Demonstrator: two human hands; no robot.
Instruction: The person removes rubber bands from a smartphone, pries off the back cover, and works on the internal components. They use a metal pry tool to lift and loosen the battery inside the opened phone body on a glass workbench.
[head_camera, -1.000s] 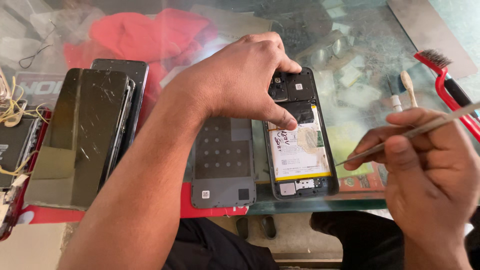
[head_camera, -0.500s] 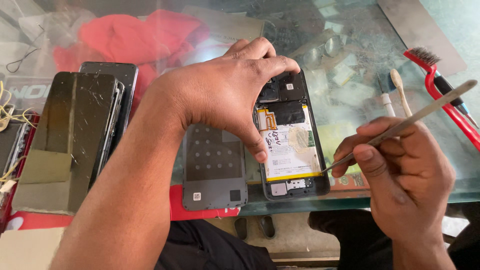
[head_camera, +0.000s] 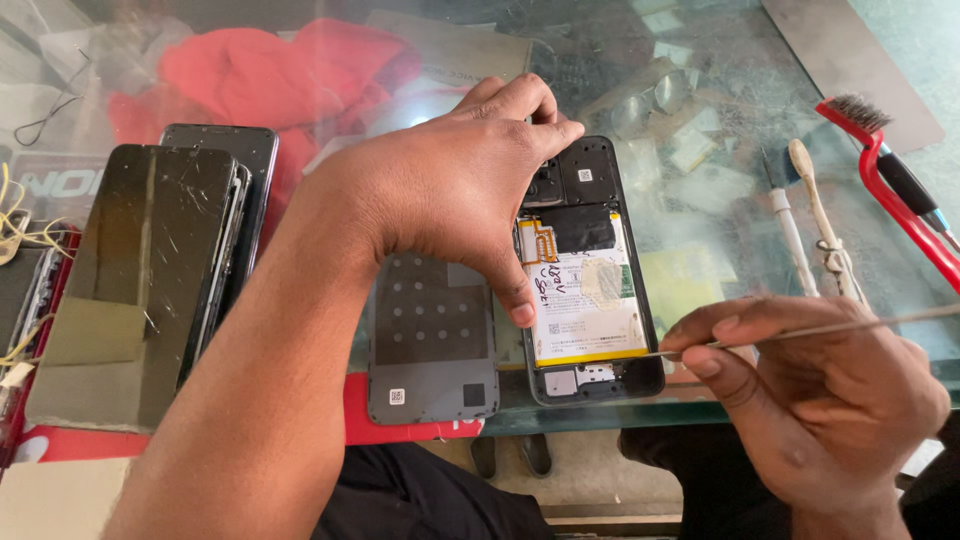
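Our left hand (head_camera: 455, 190) arches over the opened phone (head_camera: 590, 270), gripping its edges — our right hand (head_camera: 820, 400), just beside the phone, pinches a thin metal tool (head_camera: 800, 332) at its battery's corner.

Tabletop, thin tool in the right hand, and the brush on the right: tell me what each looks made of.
Tabletop: looks like clear glass; glossy, and things beneath show through it.
Thin tool in the right hand: probably metal; slim, pale, with a dull sheen.
Brush: red handle, likely plastic; dark bristles, material unclear.
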